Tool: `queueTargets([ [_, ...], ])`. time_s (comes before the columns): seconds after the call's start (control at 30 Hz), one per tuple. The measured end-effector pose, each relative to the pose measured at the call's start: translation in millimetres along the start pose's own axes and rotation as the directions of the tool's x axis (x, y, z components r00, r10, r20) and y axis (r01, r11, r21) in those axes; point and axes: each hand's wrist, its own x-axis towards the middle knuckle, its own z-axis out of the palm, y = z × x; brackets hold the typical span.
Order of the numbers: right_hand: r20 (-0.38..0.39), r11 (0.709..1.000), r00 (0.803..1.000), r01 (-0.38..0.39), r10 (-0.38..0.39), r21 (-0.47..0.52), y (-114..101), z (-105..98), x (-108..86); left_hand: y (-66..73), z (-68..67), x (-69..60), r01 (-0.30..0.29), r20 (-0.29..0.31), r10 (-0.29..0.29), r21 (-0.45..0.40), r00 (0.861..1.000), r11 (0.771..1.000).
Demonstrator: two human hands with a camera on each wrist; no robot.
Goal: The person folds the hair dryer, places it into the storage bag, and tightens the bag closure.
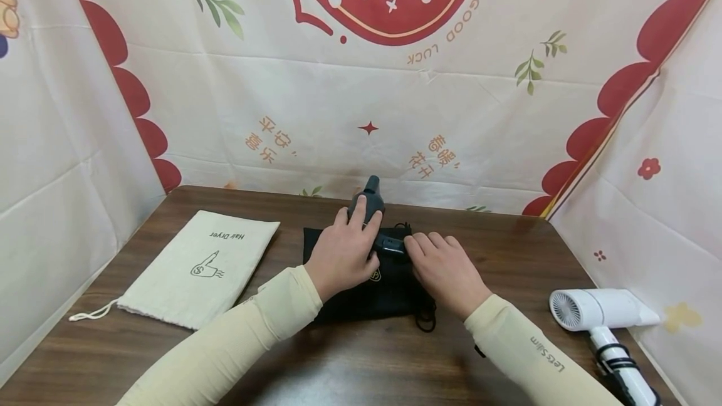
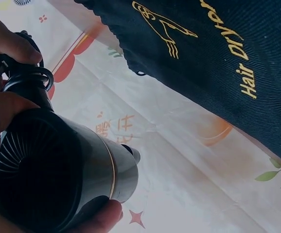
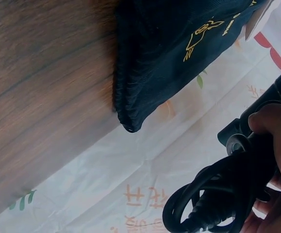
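A dark hair dryer [image 1: 369, 202] with a narrow nozzle is held over a black drawstring bag [image 1: 366, 302] on the table. My left hand [image 1: 346, 246] grips its round body; in the left wrist view the vented end of the dryer [image 2: 96, 155] faces the camera. My right hand [image 1: 445, 265] holds the handle [image 1: 390, 245] near its end. A black cord [image 3: 182, 199] is looped at that end, clearest in the right wrist view. Gold "Hair Dryer" lettering and a dryer drawing mark the bag, partly hidden by my left hand in the head view.
A cream drawstring bag [image 1: 194, 274] printed "Hair Dryer" lies on the left of the wooden table [image 1: 338, 365]. Near the right edge rests a white hair dryer [image 1: 603, 309], a black cord wound round its handle. Printed cloth [image 1: 361, 99] hangs behind and at both sides.
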Motion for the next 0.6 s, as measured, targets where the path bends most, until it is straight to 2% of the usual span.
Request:
queueTargets([
  [0.43, -0.011, 0.998, 0.998, 0.055, -0.054, 0.019, 3, 6, 8.0, -3.7, -1.5, -4.4, 0.031, 0.028, -0.032, 0.052, 0.999, 0.998],
  [0.6, -0.027, 0.997, 0.997, 0.078, -0.077, 0.028, 6, 9, 10.4, -4.5, -2.6, -5.1, 0.037, 0.031, -0.038, 0.043, 0.999, 0.998],
])
